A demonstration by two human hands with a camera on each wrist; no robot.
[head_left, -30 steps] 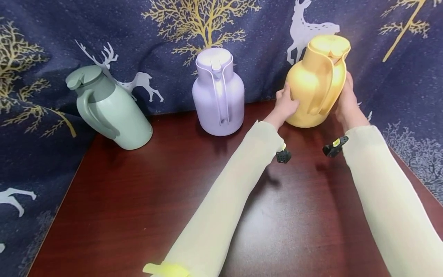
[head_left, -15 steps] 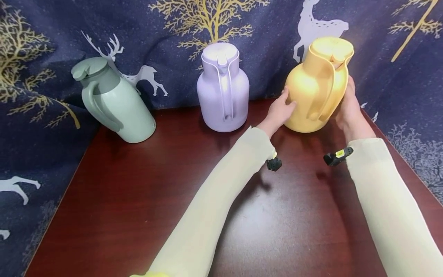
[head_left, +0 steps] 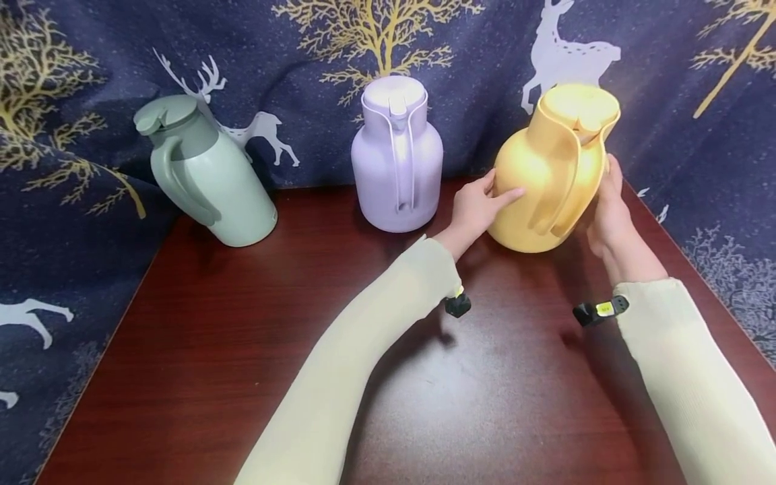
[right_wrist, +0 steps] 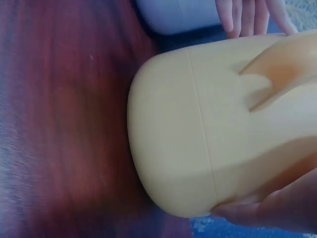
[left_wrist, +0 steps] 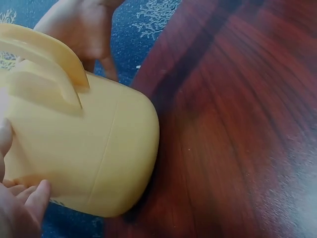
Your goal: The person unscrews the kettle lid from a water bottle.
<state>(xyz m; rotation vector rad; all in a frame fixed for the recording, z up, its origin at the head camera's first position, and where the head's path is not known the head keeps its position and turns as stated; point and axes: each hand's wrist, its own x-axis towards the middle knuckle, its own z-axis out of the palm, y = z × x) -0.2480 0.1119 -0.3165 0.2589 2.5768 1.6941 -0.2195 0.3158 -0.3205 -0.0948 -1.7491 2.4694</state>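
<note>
A yellow thermos jug (head_left: 533, 162), with its handle turned toward me, stands between my hands at the right rear of the table. My left hand (head_left: 474, 207) holds its left side, thumb in front and the other fingers reaching round behind. On the opposite side, my right hand (head_left: 611, 222) grips the body, partly hidden by the handle. In the left wrist view the jug's base (left_wrist: 126, 153) sits right at the wood surface. The right wrist view shows the thumb side of my right hand (right_wrist: 277, 208) along the lower body.
A lilac jug (head_left: 397, 168) stands left of the yellow one, near the back edge. Farther left is a green jug (head_left: 218, 185) with a darker lid. Dark blue patterned cloth (head_left: 315, 121) hangs behind the reddish-brown table (head_left: 242, 350).
The yellow jug has come toward me, away from the back cloth, with both hands still on it. The head view has shifted slightly. The lilac and green jugs stay in place.
</note>
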